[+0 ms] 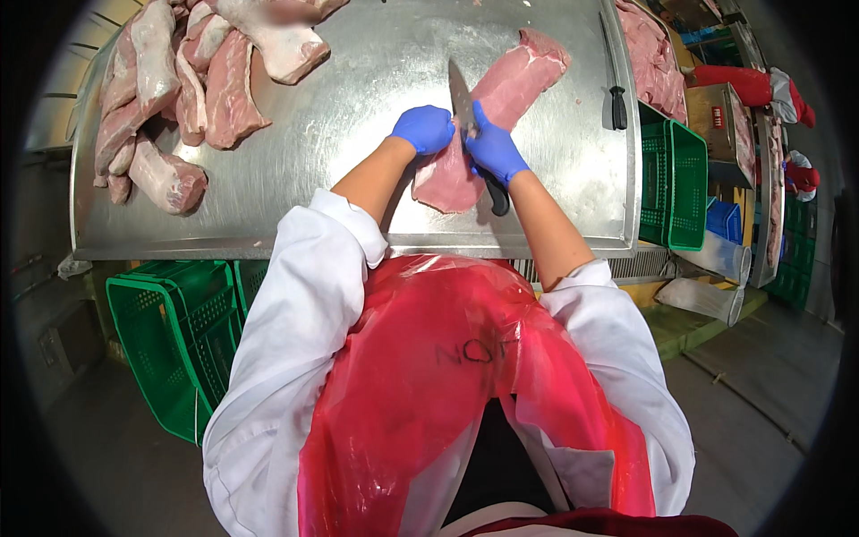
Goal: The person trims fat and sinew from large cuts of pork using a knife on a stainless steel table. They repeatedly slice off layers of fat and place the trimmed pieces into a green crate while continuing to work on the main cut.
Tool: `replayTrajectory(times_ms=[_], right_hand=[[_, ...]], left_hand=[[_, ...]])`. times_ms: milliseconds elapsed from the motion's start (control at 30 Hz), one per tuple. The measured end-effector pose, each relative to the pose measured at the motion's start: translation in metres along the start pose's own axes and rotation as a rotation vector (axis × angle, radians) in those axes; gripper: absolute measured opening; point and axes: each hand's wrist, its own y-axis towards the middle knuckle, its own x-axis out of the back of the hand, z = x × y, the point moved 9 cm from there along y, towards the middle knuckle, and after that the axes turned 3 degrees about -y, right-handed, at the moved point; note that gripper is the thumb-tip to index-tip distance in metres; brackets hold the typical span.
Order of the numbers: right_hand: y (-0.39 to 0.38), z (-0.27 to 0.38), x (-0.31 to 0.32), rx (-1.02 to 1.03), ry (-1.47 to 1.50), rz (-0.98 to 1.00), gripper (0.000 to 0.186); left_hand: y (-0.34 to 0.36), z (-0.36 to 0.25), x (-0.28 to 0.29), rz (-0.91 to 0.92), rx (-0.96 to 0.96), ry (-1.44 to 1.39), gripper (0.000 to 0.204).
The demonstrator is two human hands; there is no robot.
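Note:
A long boneless pork loin (519, 85) lies slantwise on the steel table in front of me, its near end close to the front edge. My right hand (497, 150), in a blue glove, is closed on a knife (460, 89). The blade points away from me over the loin's left edge, and the black handle's end sticks out below the hand. At that same edge, just left of the blade, my left hand (424, 130) is closed, also in a blue glove. What its fingers pinch is hidden.
Several raw meat pieces (237, 89) are heaped at the table's (313, 188) far left. A second knife (617, 107) lies along the right edge. Green crates (687, 183) stand right of the table, with more green crates (170, 340) below its left front. Other people (778, 94) are at far right.

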Motion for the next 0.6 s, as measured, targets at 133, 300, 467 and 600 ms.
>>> replayTrajectory(times_ms=[133,300,467,600], right_hand=[[-0.094,0.005,-0.004,-0.105,0.03,0.324,0.07],[-0.075,0.015,-0.012,-0.028,-0.016,0.282,0.07],[-0.118,0.009,-0.017,0.025,-0.193,0.375,0.072],[-0.17,-0.008,-0.015,-0.043,-0.091,0.526,0.073]], left_hand=[[-0.013,0.004,0.016,0.035,0.001,0.043,0.037],[-0.013,-0.001,0.04,-0.123,-0.128,0.05,0.032],[-0.045,0.004,0.06,-0.18,-0.152,0.008,0.027],[-0.078,0.01,0.077,-0.363,-0.221,-0.173,0.025]])
